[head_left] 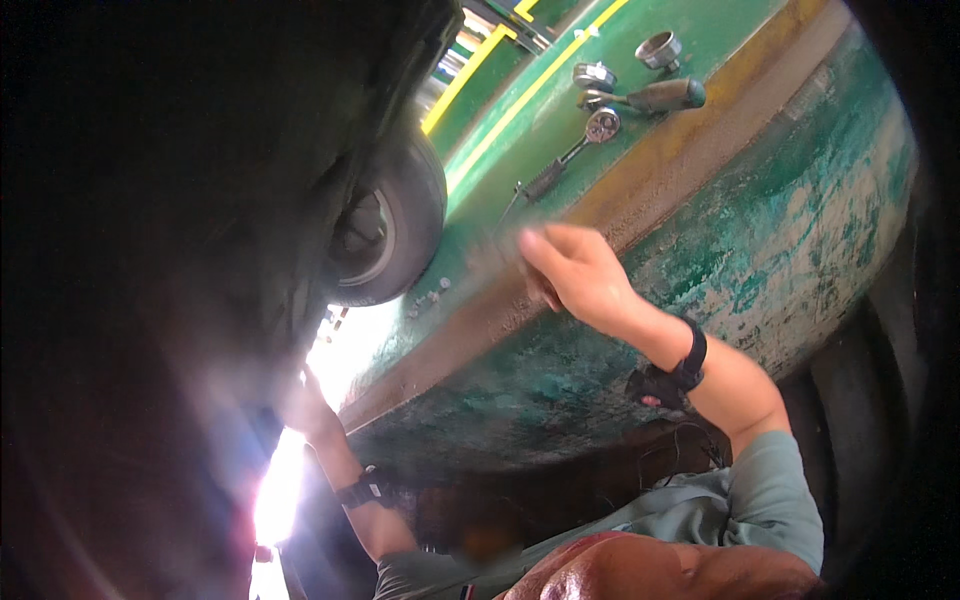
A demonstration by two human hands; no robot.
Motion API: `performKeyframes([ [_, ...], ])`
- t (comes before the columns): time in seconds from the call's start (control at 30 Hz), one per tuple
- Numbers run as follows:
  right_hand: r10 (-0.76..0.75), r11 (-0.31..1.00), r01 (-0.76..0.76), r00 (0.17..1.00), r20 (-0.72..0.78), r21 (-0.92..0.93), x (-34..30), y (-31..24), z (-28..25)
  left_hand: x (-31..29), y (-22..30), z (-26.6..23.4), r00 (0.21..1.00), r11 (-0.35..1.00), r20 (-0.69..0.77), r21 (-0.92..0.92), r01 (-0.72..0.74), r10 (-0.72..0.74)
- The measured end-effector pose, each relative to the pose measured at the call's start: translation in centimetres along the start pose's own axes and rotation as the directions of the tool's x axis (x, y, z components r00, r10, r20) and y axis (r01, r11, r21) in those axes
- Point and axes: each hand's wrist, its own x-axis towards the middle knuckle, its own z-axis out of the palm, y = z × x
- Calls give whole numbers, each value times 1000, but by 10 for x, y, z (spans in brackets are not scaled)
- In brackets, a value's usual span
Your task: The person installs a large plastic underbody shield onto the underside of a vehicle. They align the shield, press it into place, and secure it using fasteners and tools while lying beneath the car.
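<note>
My right hand [578, 272] is raised over the brown edge of the green ledge, thumb and fingers drawn together. A blur at its fingertips hides what they hold, if anything. Just beyond it lies a ratchet wrench [603, 126] with a dark, ribbed grip [545, 180]. Farther off is another ratchet with a thick dark handle [668, 96], beside a round metal cup-shaped piece [658, 50] and a second round metal piece [594, 76]. My left hand [312, 408] reaches up beside the dark underside at left; glare and shadow hide its fingers.
A wheel with a black tire [425, 215] stands on the green surface [490, 190]. Small metal fasteners [432, 298] lie near it. The dark underside [200, 200] fills the left. A worn green wall [730, 250] drops below the brown edge [640, 200]. Bright light glares at lower left.
</note>
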Motion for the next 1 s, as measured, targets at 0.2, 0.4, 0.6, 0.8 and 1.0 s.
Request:
performKeyframes([
  [0.2,70,998,-70,996,-59,3,-38,32,-5,-8,-24,50,990,783,143,-617,74,19],
  [0.4,59,998,-56,995,-81,41,-64,42,2,-39,-26,61,880,-188,458,-882,433,-125],
  [0.6,68,998,-69,988,-141,-3,-98,39,4,-54,-29,25,896,-101,379,-925,366,-232],
  [0.8,3,1000,-2,988,-152,11,-114,37,5,-21,-2,-59,836,303,373,-808,506,-403],
  [1.0,-435,882,366,874,-217,-296,-107,-35,31,-25,-5,-45,800,152,400,-847,509,-448],
])
